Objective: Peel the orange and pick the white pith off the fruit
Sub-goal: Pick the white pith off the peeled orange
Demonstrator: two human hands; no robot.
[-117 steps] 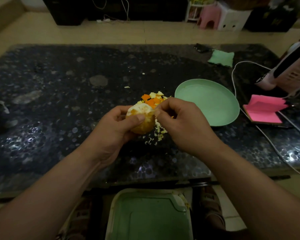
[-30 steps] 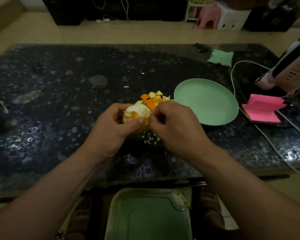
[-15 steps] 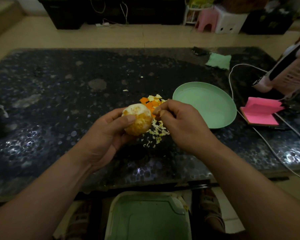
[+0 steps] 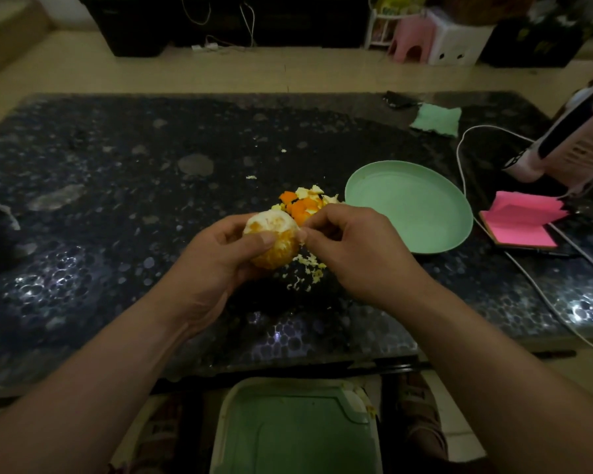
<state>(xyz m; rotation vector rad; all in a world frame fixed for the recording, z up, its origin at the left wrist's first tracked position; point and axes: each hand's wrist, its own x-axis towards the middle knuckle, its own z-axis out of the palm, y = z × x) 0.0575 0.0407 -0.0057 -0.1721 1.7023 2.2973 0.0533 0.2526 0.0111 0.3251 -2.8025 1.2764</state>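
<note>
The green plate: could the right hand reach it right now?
Probably yes: the green plate lies close beside the right hand with nothing between, though that hand is pinching at the orange the left hand holds.

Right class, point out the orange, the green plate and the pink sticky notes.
orange (image 4: 281, 252): head view, peeled flesh.
green plate (image 4: 408, 206): head view, bare floor.
pink sticky notes (image 4: 517, 224): head view, top sheet.

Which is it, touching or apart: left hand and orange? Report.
Touching. Head view: the left hand grips the orange, thumb pressed on it.
</note>
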